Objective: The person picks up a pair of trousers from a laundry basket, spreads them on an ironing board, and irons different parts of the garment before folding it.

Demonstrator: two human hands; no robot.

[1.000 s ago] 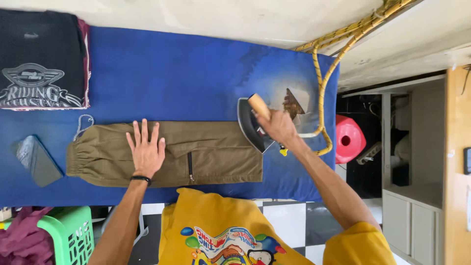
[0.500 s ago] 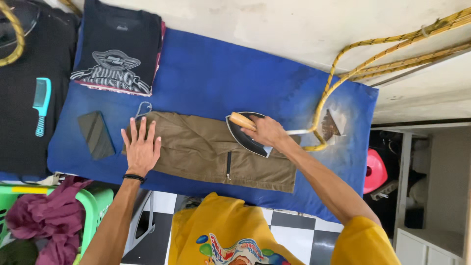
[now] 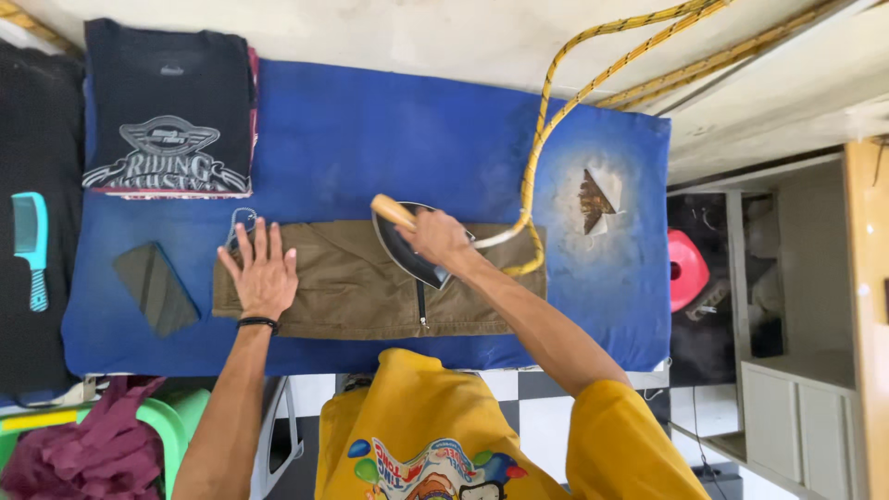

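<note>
An olive-brown folded garment (image 3: 361,287) lies on the blue padded ironing surface (image 3: 398,139). My left hand (image 3: 263,271) rests flat with fingers spread on the garment's left end. My right hand (image 3: 435,238) grips the wooden handle of a dark metal iron (image 3: 407,248), which sits on the middle of the garment. A yellow braided cord (image 3: 546,111) runs from the iron up toward the top right.
A folded black printed shirt (image 3: 169,111) lies at the top left of the pad. A dark phone (image 3: 156,288) sits left of the garment, a teal comb (image 3: 31,245) further left. A scorched patch (image 3: 593,199) marks the pad's right end. A green basket with maroon cloth (image 3: 88,449) stands below left.
The iron has slid left from the garment's right end to its middle. My left hand has stayed pressed on the left end. The camera view has shifted.
</note>
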